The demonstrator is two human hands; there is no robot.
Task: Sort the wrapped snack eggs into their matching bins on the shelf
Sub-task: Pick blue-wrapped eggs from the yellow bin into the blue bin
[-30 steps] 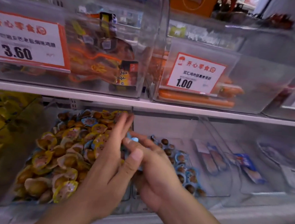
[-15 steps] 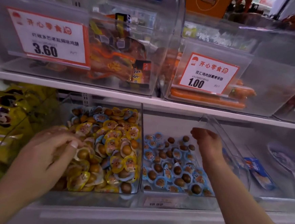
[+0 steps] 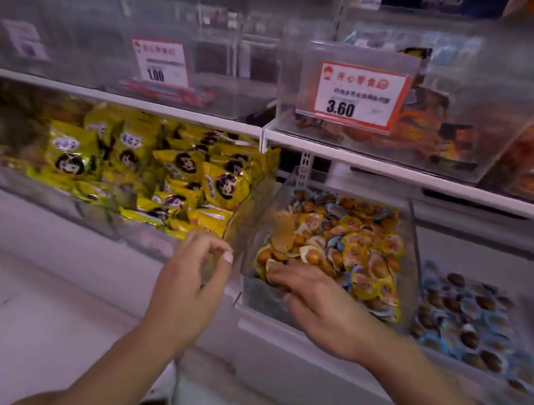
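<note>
Yellow-wrapped snack eggs [image 3: 361,241] fill a clear bin [image 3: 413,245] on the lower shelf, with a few blue-wrapped ones mixed in near its back. Blue-wrapped eggs [image 3: 461,316] lie in the neighbouring bin on the right. My right hand [image 3: 315,297] reaches over the front wall of the yellow bin, its fingers spread across the eggs at the front. My left hand [image 3: 194,279] hovers just outside that bin's left wall with fingers and thumb curled toward each other. Blur hides whether anything sits between them.
A bin of yellow snack packets [image 3: 178,176] stands to the left. The upper shelf [image 3: 342,157] carries clear bins with price tags 3.60 [image 3: 360,96] and 1.00 [image 3: 160,63]. The white shelf front [image 3: 280,340] lies below my hands.
The view has swung left. My left hand has left the yellow egg bin and now sits beside its left wall. My right hand moved from the blue egg bin into the yellow one.
</note>
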